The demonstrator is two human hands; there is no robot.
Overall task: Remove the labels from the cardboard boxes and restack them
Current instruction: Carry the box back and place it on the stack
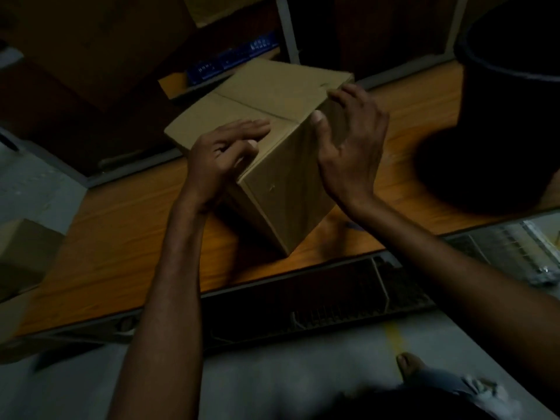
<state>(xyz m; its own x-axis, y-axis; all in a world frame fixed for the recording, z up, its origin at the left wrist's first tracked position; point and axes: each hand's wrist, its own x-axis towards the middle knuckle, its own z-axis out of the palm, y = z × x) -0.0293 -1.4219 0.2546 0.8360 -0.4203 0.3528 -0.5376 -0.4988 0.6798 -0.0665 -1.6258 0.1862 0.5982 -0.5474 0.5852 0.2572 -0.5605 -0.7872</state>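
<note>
The cardboard box is stood corner-on on the wooden table, steadied rather than gripped: the left hand is laid flat on its top with fingers straight, and the right hand is spread loosely against its right side. With so light a hold it could be slid or tipped towards the table's near edge if turned quickly, and a label on a hidden face could be missed.

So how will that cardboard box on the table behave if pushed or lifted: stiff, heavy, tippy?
Probably stiff: the cardboard box shows flat faces, crisp edges. Likely light: left hand and right hand steady it with loose fingers. Should slide on the smooth table, not roll.
</note>
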